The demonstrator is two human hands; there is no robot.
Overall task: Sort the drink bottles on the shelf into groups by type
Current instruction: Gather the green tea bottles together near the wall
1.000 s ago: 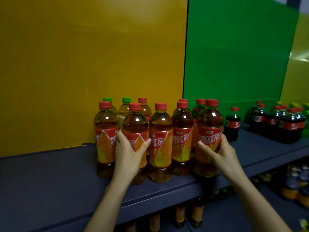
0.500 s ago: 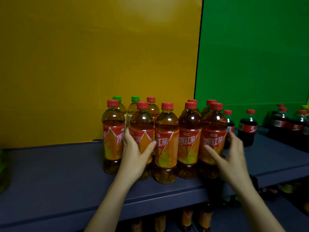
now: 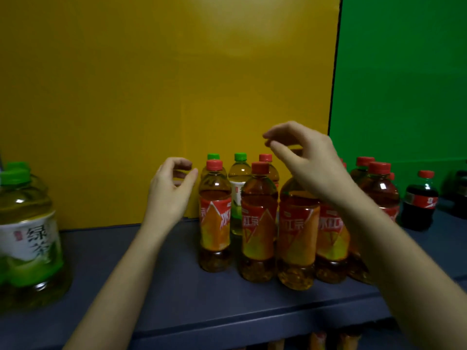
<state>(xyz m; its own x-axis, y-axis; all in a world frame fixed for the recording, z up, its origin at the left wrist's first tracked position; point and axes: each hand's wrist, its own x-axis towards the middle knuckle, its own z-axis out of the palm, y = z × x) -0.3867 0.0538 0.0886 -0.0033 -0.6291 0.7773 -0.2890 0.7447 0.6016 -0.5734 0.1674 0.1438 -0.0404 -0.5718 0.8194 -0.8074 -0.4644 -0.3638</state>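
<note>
Several red-capped iced tea bottles (image 3: 257, 223) with orange labels stand clustered on the dark shelf (image 3: 177, 294). Behind them are two green-capped green tea bottles (image 3: 238, 195). My left hand (image 3: 171, 190) hovers just left of the cluster, fingers curled and apart, holding nothing. My right hand (image 3: 308, 160) is raised above the cluster's caps, fingers bent and empty; its forearm hides part of the right-hand bottles. More green tea bottles (image 3: 27, 236) stand at the far left, and a cola bottle (image 3: 420, 200) at the right.
Yellow back panel (image 3: 151, 84) rises behind the bottles, with a green panel (image 3: 404, 84) to the right. Bare shelf lies between the far-left green tea and the cluster. Bottle tops show on a lower shelf (image 3: 318, 341).
Both hands let go of the iced tea bottles and lifted, the right one above the caps, the left one beside the cluster. The view shifted left, bringing the far-left green tea into sight.
</note>
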